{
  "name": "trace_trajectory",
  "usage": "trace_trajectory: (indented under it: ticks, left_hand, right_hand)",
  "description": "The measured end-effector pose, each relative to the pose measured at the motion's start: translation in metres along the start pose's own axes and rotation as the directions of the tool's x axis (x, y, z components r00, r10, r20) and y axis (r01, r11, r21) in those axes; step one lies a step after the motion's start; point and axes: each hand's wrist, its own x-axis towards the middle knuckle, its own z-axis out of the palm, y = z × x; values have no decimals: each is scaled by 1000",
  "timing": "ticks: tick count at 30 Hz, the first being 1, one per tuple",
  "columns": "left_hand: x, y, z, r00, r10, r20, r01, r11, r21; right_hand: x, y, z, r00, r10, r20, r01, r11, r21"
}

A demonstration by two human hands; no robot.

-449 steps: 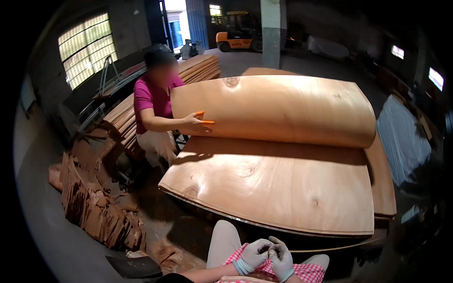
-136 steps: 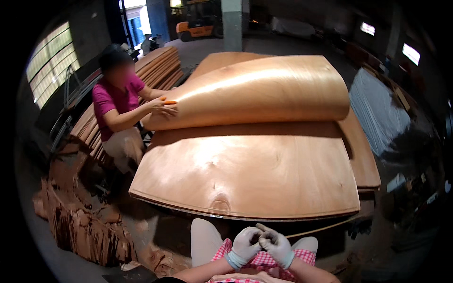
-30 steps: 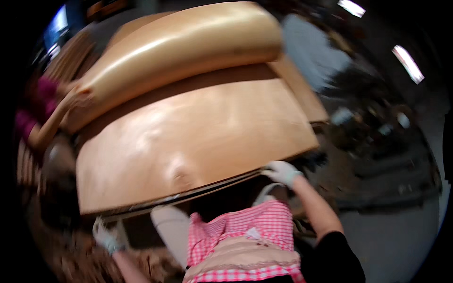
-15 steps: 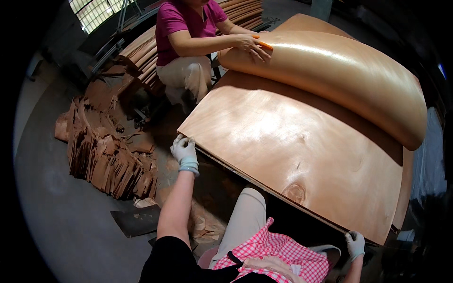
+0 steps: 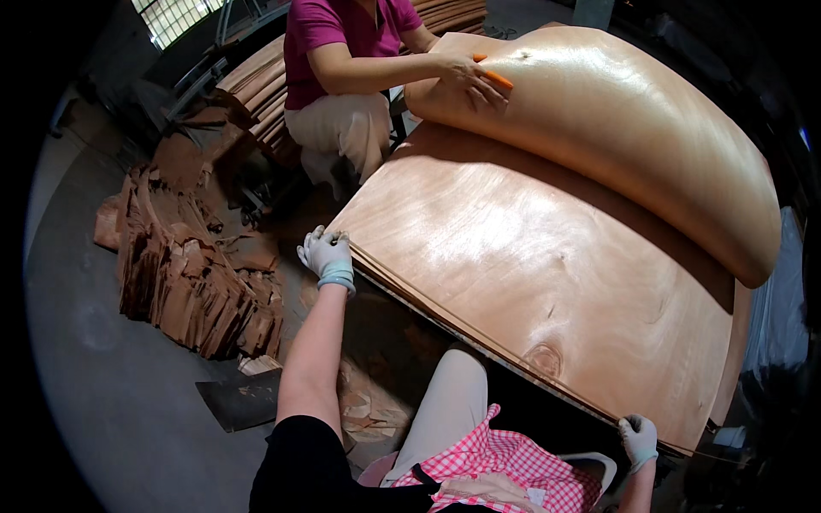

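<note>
My left hand (image 5: 325,256) and right hand (image 5: 638,440), earlier together before me, now spread apart at the flat sheet's (image 5: 513,239) near edge, the curled sheet (image 5: 624,128) bulging higher.

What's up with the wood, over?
Left hand at left corner of flat wood sheet. Right hand at its near edge. Curled sheet hides the back part; co-worker's hand against it.

No lettering, labels, numbers or signs can be read anywhere in view.
</note>
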Motion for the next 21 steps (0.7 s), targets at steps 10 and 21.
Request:
trace_trajectory:
  ticks: [10,21]
  left_hand:
    - [3,-4,19,997,-3,83,-8,991,131]
    - [52,-75,75,834,-425,352,550,686,-475]
  right_hand:
    - [17,1,10,997,-49,65,62,973,-223]
    - [30,15,-8,997,77,-8,-75,942,-328]
